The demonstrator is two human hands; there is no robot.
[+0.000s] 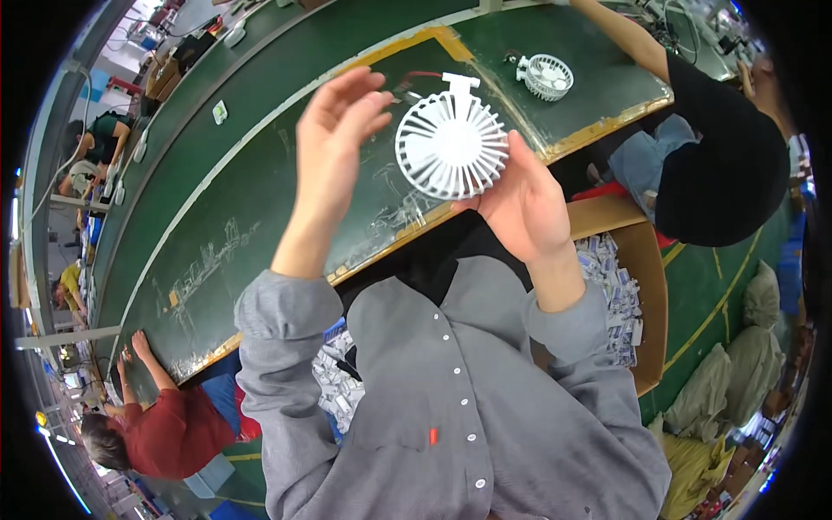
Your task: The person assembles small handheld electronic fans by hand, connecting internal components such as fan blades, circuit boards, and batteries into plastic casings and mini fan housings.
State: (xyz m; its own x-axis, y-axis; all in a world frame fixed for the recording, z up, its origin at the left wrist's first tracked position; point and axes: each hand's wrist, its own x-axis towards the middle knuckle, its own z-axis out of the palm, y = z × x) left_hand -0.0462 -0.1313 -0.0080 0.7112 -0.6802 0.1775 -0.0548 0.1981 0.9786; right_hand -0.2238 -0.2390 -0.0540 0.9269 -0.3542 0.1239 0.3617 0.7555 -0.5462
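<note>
A round white fan head (pixel 457 143) with a slatted plastic cage is held up over the green bench, its short neck pointing away from me. My right hand (pixel 526 199) grips its lower right rim, thumb along the side and fingers underneath. From near the neck a thin red wire (pixel 423 74) runs toward the left. My left hand (pixel 336 126) is raised beside the fan, its fingers loosely bent and apart, close to the wire's end. It does not touch the cage.
Another white fan head (pixel 548 77) lies farther back on the bench (pixel 260 217). Beside my right arm stands a cardboard box (pixel 650 295) filled with small white-and-blue packets (pixel 617 295). A co-worker in black (pixel 719 156) sits at right, another in red (pixel 178 425) at left.
</note>
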